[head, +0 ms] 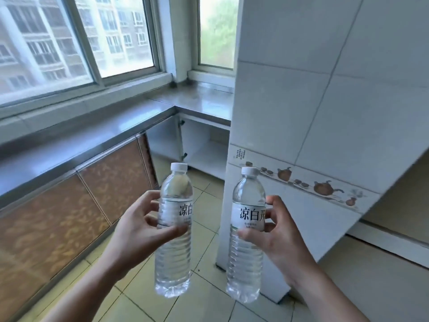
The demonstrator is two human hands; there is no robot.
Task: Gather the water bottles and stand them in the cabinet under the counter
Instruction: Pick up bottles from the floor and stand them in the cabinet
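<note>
Both hands are busy: the left hand [141,225] wraps its fingers and thumb around the left bottle [173,231] at the label, and the right hand [276,231] pinches the right bottle [248,235] in the same place, fingers behind and thumb in front. The two bottles hang in the air over the tiled floor [204,296], near each other but not touching. Each one stands almost upright — long axis vertical, white cap on top and base pointing down to the floor, labels turned to the camera. Both look full and closed.

Further ahead, under the grey counter [204,101] in the corner by the window, the open cabinet [206,154] shows a white shelf and a bare bottom board. I see no bottles inside it yet, so I judge the task to be at the carrying step.

What could go wrong from here? The grips are at the middle of smooth plastic, and the weight of a full bottle could make it slip down through the fingers. The tiled pillar [278,112] on the right stands close to the way in — the right bottle may knock against its corner. Also the opening is low, so a bottle set down tilted could fall over on the board.
</note>
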